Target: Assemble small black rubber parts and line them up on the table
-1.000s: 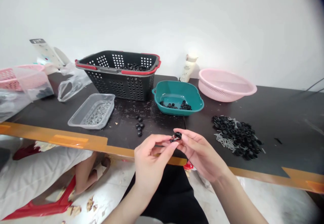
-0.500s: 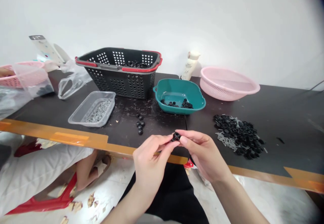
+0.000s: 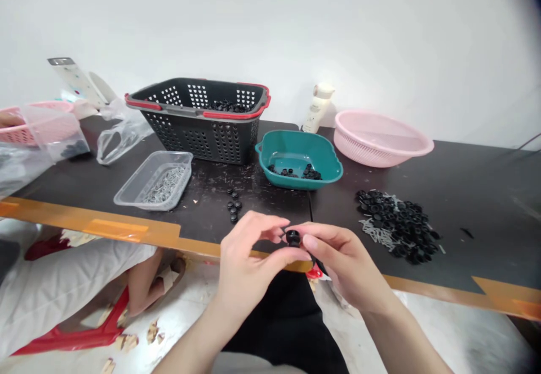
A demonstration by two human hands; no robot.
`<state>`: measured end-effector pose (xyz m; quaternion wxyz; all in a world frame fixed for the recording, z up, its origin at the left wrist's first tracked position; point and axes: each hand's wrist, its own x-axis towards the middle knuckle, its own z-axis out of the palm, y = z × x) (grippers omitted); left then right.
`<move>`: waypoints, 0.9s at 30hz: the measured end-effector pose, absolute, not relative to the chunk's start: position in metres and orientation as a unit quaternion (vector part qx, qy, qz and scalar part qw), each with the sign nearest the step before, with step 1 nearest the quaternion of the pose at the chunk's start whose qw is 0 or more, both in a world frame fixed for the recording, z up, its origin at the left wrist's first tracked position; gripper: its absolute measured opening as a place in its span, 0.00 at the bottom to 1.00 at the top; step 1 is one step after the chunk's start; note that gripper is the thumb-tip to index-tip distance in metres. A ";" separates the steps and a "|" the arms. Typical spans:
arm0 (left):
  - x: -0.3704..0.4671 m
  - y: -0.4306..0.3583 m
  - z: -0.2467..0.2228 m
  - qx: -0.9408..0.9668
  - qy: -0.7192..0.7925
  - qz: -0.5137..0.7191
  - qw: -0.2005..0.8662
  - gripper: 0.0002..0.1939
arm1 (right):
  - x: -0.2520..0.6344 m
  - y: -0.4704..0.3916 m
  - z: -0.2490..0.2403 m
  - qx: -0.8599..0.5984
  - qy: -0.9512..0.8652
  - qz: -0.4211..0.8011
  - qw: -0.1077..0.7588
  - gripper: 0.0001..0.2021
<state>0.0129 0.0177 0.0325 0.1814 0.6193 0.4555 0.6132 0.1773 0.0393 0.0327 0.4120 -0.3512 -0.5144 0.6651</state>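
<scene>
Both the left hand [image 3: 249, 261] and right hand [image 3: 344, 261] pinch one black cap [image 3: 293, 237] at lower centre; few caps fill the teal bowl [image 3: 325, 160], a pile [image 3: 397, 225] remains right.

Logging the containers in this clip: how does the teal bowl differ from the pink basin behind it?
The teal bowl is squarish with a small handle on its left side; the pink basin is round, wider and shallower. The teal bowl has solid walls, while the pink basin's wall looks finely perforated. Small black parts lie in the teal bowl; none show in the pink basin. Both are plastic, upright and open on the black table.
</scene>
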 end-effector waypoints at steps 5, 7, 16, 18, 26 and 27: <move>0.009 0.022 0.033 0.680 0.383 0.615 0.112 0.12 | 0.176 0.042 0.041 -0.304 -0.454 0.767 0.336 0.09; 0.009 0.022 0.030 0.682 0.371 0.625 0.082 0.13 | 0.175 0.041 0.040 -0.310 -0.468 0.763 0.320 0.10; -0.005 0.016 0.019 0.727 0.353 0.588 0.019 0.08 | 0.166 0.025 0.036 -0.353 -0.531 0.643 0.425 0.06; -0.006 0.015 0.022 0.738 0.358 0.572 -0.004 0.06 | 0.166 0.022 0.038 -0.369 -0.567 0.553 0.487 0.07; -0.005 0.012 0.029 0.751 0.355 0.554 -0.051 0.05 | 0.172 0.012 0.048 -0.387 -0.683 0.394 0.478 0.07; -0.006 0.012 0.029 0.752 0.354 0.553 -0.053 0.06 | 0.173 0.012 0.048 -0.394 -0.669 0.417 0.471 0.06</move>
